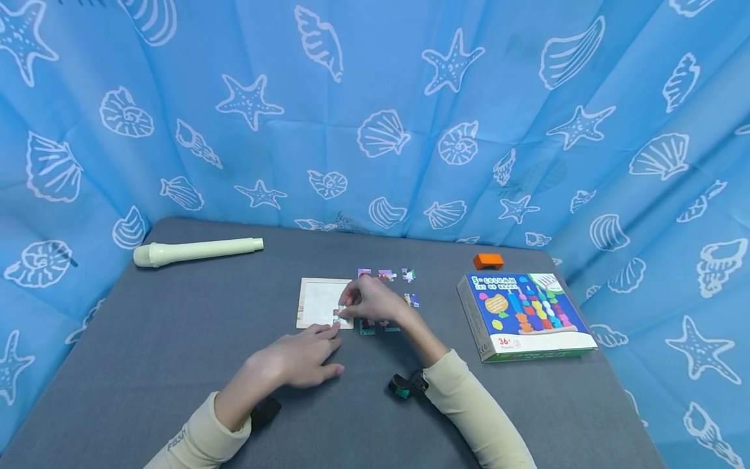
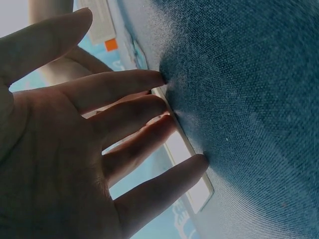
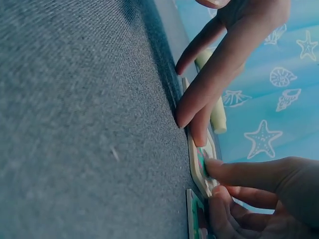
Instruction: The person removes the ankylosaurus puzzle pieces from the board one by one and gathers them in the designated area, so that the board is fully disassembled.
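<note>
A pale wooden puzzle tray [image 1: 310, 303] lies on the table, its white inside bare except for a jigsaw piece [image 1: 338, 316] in the near right corner. My right hand [image 1: 375, 301] pinches at this piece with thumb and curled fingers; in the right wrist view the thumb [image 3: 239, 172] touches the piece's green picture side. From the front left, my left hand [image 1: 299, 357] reaches in with spread, nearly straight fingers. Its fingertips touch the tray's near edge and one rests by the piece. More jigsaw pieces [image 1: 408, 275] lie right of the tray, partly hidden beneath my right hand.
A pale green toy microphone [image 1: 199, 251] lies at the back left. On the right are a colourful game box [image 1: 527, 316] and, behind it, an orange block [image 1: 488, 261]. A blue shell-print curtain [image 1: 375, 130] hangs along the table's [image 1: 193, 339] back edge.
</note>
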`<state>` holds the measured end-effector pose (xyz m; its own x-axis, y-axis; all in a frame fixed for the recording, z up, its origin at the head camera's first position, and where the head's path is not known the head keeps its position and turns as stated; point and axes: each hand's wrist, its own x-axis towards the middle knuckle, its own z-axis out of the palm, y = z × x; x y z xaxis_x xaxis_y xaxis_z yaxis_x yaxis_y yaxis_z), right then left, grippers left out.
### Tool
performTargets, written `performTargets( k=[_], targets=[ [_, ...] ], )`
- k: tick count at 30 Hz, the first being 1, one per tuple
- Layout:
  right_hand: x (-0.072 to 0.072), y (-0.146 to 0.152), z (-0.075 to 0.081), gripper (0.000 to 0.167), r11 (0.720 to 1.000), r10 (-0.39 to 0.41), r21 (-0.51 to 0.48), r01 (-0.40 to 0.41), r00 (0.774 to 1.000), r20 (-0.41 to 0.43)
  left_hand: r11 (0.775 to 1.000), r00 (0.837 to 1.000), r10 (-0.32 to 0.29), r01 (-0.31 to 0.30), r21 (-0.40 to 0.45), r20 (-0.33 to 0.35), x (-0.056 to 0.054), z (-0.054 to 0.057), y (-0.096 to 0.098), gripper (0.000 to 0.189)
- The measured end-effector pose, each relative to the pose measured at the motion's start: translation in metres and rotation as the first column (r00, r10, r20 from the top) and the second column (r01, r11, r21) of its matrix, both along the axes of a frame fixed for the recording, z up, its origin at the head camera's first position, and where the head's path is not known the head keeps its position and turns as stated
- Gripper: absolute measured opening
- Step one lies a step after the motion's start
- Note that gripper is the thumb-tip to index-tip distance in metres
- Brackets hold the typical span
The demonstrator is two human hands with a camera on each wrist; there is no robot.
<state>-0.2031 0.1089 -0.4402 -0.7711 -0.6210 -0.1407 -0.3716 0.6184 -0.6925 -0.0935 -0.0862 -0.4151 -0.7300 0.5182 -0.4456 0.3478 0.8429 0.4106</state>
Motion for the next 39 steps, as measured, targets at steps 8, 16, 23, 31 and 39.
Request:
performTargets(
  k=[8,16,23,31,39],
  targets=[
    [0.002,0.009,-0.002,0.009,0.991,-0.001,-0.137,0.008,0.998,0.056,1.000,1.000,0.000,0.000,-0.002,-0.009,0.001,-0.001,0.002,0.065],
    [0.006,0.034,0.006,0.011,0.979,-0.034,-0.197,0.051,0.996,0.088,1.000,1.000,0.006,-0.006,-0.006,-0.009,0.001,-0.001,0.002,0.066],
    [0.011,0.068,0.016,0.014,0.981,-0.044,-0.182,0.061,0.994,0.096,1.000,1.000,0.009,-0.009,-0.015,-0.005,0.001,-0.001,0.002,0.067],
    [0.016,0.110,0.020,0.013,0.983,-0.102,-0.144,0.113,0.991,0.086,1.000,1.000,0.014,-0.014,-0.019,0.001,0.000,-0.001,0.002,0.068],
    [0.020,0.134,0.015,0.014,0.982,-0.175,-0.064,0.180,0.981,0.081,1.000,1.000,0.011,-0.011,-0.008,0.000,0.002,0.000,0.002,0.068]
  ],
)
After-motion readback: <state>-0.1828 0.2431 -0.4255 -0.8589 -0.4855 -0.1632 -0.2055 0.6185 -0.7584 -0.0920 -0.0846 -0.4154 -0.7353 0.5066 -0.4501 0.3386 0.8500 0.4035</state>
